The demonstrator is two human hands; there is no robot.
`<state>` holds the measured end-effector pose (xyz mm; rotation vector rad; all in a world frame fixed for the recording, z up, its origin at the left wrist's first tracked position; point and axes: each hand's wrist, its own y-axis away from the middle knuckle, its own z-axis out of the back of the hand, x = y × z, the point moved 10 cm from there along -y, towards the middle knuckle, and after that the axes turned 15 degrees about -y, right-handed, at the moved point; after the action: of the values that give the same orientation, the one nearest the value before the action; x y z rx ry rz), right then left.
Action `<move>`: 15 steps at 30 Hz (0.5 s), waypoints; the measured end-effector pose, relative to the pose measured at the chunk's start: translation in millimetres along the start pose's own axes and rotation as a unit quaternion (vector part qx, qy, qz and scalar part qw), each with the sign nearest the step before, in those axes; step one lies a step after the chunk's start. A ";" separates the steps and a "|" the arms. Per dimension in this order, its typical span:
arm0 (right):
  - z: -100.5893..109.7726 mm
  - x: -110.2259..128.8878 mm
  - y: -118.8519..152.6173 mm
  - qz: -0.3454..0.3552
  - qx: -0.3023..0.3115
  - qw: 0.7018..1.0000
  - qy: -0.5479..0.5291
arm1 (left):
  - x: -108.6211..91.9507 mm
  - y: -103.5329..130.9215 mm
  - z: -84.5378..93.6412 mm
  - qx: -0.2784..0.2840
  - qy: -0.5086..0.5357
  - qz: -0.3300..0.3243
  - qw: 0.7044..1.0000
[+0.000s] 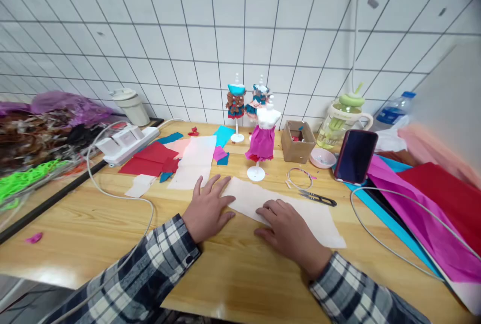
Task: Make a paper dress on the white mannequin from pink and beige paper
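Observation:
A long strip of pale pinkish crepe paper lies flat on the wooden table. My left hand rests at the strip's left end, fingers spread, the fingertips touching or right beside its edge. On the strip's lower edge lies my right hand, palm down with the fingers loosely bent and apart. Just behind the strip stands a small white dress form wearing a magenta skirt. Thread snips lie behind the strip on the right. Another pale sheet is spread beyond my left hand.
Red paper pieces and a white power strip lie at left. Two dressed forms, a small cardboard box, a pink bowl and a propped phone stand behind. Coloured sheets cover the right side; a white cable crosses the left.

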<state>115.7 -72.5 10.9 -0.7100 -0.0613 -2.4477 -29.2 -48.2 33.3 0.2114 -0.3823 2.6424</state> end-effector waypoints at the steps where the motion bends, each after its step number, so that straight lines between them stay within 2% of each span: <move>1: -1.1 -0.4 0.2 -0.008 0.000 1.000 -0.002 | 0.5 0.1 0.8 -0.002 0.005 0.004 1.000; 10: -2.9 2.1 -0.4 -0.030 0.006 0.998 0.054 | 1.2 2.0 4.8 -0.029 0.027 0.009 0.999; 15: 1.4 -0.9 2.2 -0.045 -0.005 0.997 0.064 | -12.5 -2.5 5.4 -0.034 0.084 -0.049 0.995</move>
<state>118.2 -73.6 11.4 -0.5635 -0.0324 -2.5749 -16.6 -53.0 36.4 -0.0129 -0.3950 2.5222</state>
